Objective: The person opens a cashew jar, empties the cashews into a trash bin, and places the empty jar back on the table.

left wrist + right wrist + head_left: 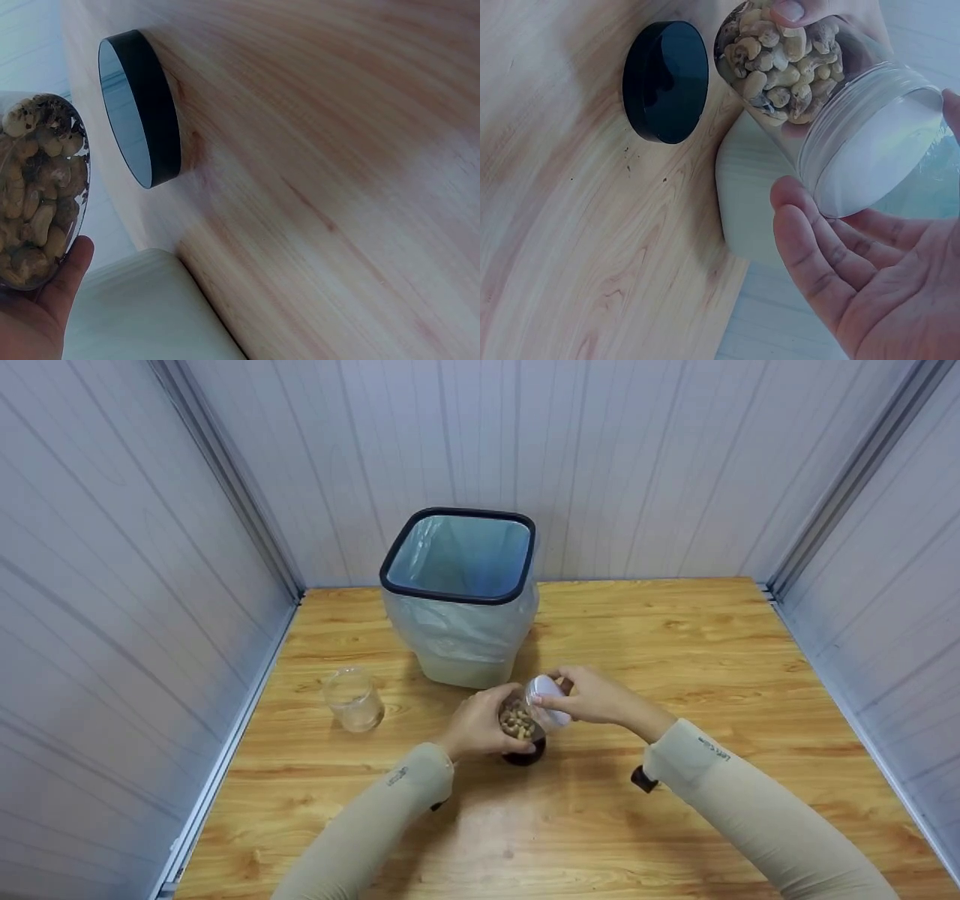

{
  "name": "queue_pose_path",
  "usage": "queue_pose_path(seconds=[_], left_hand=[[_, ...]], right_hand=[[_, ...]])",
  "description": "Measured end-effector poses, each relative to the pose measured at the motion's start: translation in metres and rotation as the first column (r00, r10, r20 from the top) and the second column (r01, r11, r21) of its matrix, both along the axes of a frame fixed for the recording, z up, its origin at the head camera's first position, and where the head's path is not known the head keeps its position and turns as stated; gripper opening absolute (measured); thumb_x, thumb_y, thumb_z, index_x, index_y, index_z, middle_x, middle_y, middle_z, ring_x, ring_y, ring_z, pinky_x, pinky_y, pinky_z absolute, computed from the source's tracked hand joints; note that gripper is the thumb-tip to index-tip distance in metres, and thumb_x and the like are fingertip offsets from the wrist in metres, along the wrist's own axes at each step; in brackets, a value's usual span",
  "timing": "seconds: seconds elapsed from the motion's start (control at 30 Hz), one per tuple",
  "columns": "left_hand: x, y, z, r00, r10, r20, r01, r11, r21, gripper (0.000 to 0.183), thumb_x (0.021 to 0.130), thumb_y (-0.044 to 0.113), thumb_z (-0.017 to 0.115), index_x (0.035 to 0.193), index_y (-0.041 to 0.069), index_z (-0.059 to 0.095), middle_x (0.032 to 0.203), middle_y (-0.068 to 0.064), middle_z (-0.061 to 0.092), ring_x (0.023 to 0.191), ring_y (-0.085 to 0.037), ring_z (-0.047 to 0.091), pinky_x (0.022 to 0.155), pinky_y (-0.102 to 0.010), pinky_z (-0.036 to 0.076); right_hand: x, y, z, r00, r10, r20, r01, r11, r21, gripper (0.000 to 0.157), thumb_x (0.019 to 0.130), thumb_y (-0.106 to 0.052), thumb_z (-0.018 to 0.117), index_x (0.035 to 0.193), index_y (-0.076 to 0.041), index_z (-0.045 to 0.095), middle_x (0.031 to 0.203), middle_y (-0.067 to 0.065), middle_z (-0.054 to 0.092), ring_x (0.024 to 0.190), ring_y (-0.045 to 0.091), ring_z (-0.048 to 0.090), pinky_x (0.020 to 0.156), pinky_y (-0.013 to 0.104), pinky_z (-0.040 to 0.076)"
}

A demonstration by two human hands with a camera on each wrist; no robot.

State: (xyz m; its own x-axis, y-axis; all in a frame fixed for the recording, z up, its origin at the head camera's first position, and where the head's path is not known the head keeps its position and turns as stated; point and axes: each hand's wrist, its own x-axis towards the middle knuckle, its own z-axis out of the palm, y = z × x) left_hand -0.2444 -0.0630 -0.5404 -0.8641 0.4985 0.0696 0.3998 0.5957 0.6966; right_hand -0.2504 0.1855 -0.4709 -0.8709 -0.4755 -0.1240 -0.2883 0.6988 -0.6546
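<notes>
My left hand (pixel 480 724) grips a clear jar (pixel 855 60) partly filled with nuts (pixel 517 721). The jar is tilted and held above the table, its mouth toward my right hand (pixel 596 697). A white inner lid (pixel 885 157) covers the mouth, and my right thumb and fingers pinch it at its edge. In the right wrist view the fingertips (pixel 787 195) touch the rim. A black screw lid (pixel 686 82) lies on the table beneath the jar, also seen in the left wrist view as a black lid (pixel 157 112).
A bin (pixel 459 600) with a dark rim and a pale plastic liner stands just behind my hands. To the left is a clear glass cup (pixel 354 701). A few dark crumbs dot the wooden table (pixel 675 660). Pale panel walls close in the back and both sides.
</notes>
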Motion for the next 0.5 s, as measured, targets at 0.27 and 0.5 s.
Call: queue_pose_path(seconds=[0.27, 0.5], left_hand=[[0.001, 0.0, 0.0001, 1.0, 0.003, -0.016, -0.003, 1.0, -0.024, 0.102, 0.07, 0.047, 0.102, 0.155, 0.013, 0.057, 0.145, -0.006, 0.07, 0.127, -0.025, 0.069, 0.11, -0.046, 0.056], [0.002, 0.0001, -0.0003, 1.0, -0.009, -0.01, 0.008, 1.0, -0.02, 0.101, 0.07, 0.045, 0.102, 0.155, 0.013, 0.057, 0.144, -0.005, 0.07, 0.125, -0.024, 0.069, 0.11, -0.045, 0.056]], right_hand=[[0.0013, 0.0042, 0.0018, 0.996, 0.084, 0.02, -0.083, 0.995, -0.057, 0.067, 0.1, -0.043, 0.076, 0.147, 0.001, 0.059, 0.127, 0.02, 0.07, 0.103, 0.028, 0.069, 0.083, 0.038, 0.06], [0.0018, 0.0081, 0.0016, 0.985, 0.167, 0.044, -0.161, 0.981, -0.11, 0.074, 0.097, -0.029, 0.082, 0.155, 0.002, 0.05, 0.135, 0.022, 0.063, 0.108, 0.033, 0.068, 0.088, 0.039, 0.059]])
